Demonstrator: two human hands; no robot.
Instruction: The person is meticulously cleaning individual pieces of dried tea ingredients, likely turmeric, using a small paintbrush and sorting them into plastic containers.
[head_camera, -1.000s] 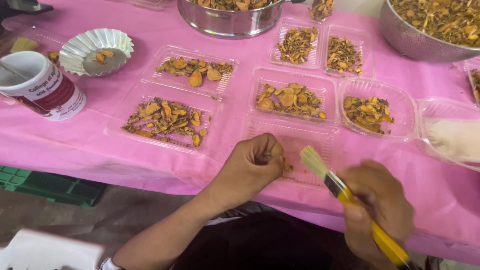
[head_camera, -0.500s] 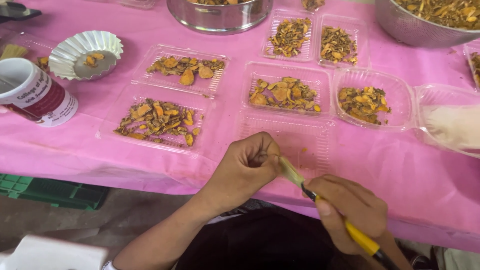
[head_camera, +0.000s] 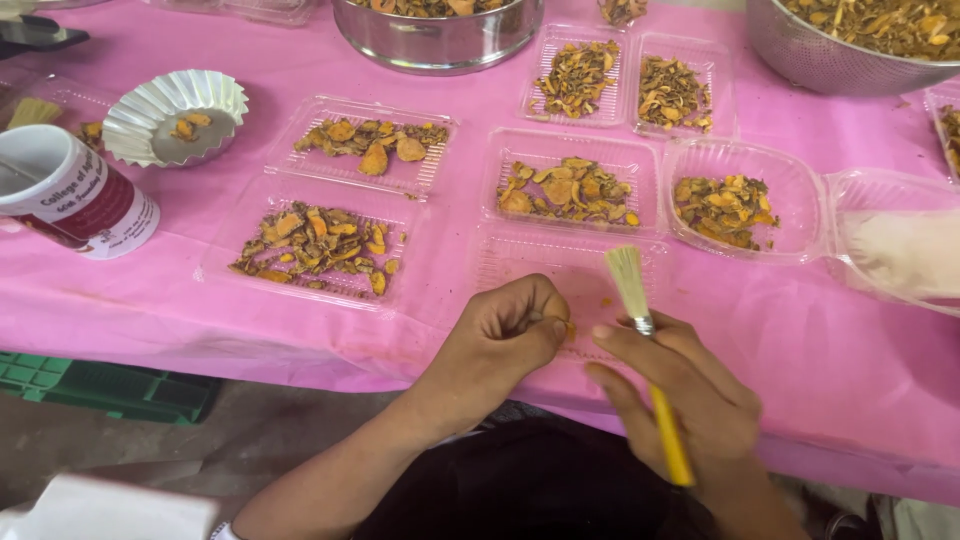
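the left hand (head_camera: 510, 335) sits at the near edge of the pink surface (head_camera: 250, 320), its grip pinched narrow around a small orange piece (head_camera: 568, 328) that peeks out at its 3 o'clock side. the right hand (head_camera: 690, 395) has its grip closed on the yellow handle of a brush (head_camera: 645, 350), bristles pointing toward 12 o'clock and standing just clear of the piece.

half a second back the bristles were pressed low against the left hand's fingertips; now the brush has swung up and away to about 2 o'clock of the pinch, as it stood a full second ago. that reads as one stroke over the piece finished, the dusting being done in repeated passes, with the piece not yet let go.

under both hands lies an empty clear tray (head_camera: 560, 275), with a few orange crumbs on it. at 12 o'clock from it a tray of orange-brown slices (head_camera: 565, 190), another at 10 o'clock (head_camera: 315, 250), a round-cornered tray (head_camera: 730, 205) at 1 o'clock. far at 9 o'clock stands a white and red can (head_camera: 70, 195), beside a fluted foil cup (head_camera: 175, 115). steel bowls (head_camera: 440, 30) sit along the far edge.
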